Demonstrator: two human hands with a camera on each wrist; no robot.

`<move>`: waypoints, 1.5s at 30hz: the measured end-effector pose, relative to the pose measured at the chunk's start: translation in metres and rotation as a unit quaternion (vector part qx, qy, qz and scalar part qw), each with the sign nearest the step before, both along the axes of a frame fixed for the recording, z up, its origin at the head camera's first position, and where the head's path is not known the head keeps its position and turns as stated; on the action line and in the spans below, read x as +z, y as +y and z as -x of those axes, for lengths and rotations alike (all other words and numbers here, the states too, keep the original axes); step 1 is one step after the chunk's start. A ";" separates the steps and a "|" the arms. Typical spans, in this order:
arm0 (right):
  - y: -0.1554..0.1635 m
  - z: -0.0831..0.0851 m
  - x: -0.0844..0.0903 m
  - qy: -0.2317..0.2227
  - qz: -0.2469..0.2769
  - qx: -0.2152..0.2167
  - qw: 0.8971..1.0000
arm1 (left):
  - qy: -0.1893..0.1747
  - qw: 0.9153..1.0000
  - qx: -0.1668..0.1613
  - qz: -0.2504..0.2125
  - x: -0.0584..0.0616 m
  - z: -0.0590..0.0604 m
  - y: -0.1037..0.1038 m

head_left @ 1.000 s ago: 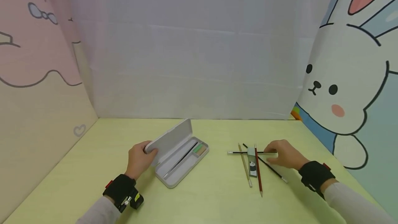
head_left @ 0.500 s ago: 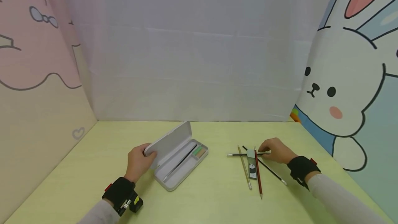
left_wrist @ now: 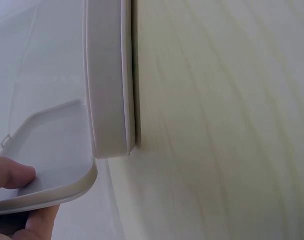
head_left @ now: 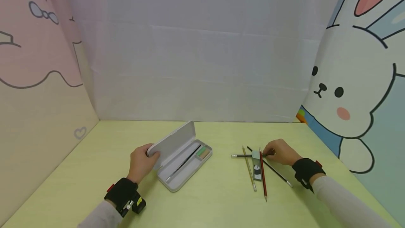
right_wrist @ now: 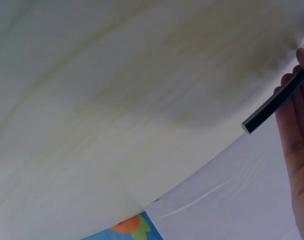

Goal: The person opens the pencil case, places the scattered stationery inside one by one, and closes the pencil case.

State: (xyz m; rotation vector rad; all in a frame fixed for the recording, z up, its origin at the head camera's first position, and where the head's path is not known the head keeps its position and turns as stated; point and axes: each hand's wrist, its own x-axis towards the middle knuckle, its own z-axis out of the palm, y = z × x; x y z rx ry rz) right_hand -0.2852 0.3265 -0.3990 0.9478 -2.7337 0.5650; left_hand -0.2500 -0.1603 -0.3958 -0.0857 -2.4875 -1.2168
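My left hand [head_left: 141, 163] grips the raised lid [head_left: 174, 141] of a pale grey pencil case [head_left: 191, 174], thumb on the inside and fingers behind it, as the left wrist view shows. A slim dark pencil [head_left: 186, 163] lies in the case beside a green block [head_left: 200, 150] and a tan block [head_left: 205, 153]. On the right, my right hand [head_left: 281, 152] pinches one end of a black pencil [head_left: 241, 156] lying crosswise over the pile. In the right wrist view, the black pencil [right_wrist: 272, 106] sticks out between thumb and fingers.
Under and around the held pencil lie a red pencil [head_left: 264, 178], a gold pencil [head_left: 249, 170], another black pencil [head_left: 278, 173] and a small grey-green box with a panda picture [head_left: 257, 168]. A white sheet [head_left: 202, 62] hangs behind the yellow table [head_left: 221, 200].
My right hand has moved left along the crosswise black pencil, and its fingers have closed on the end. My left hand stays on the lid.
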 end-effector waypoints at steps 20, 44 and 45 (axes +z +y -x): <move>0.003 0.006 0.003 0.028 -0.014 -0.091 0.995 | -0.014 1.000 0.000 -0.006 0.000 -0.002 0.001; -0.038 0.021 0.007 0.028 -0.011 -0.049 0.998 | -0.013 1.000 0.006 -0.012 -0.001 -0.001 0.000; -0.040 0.022 0.007 0.030 -0.012 -0.045 0.998 | -0.012 1.000 0.007 -0.012 -0.002 -0.001 0.000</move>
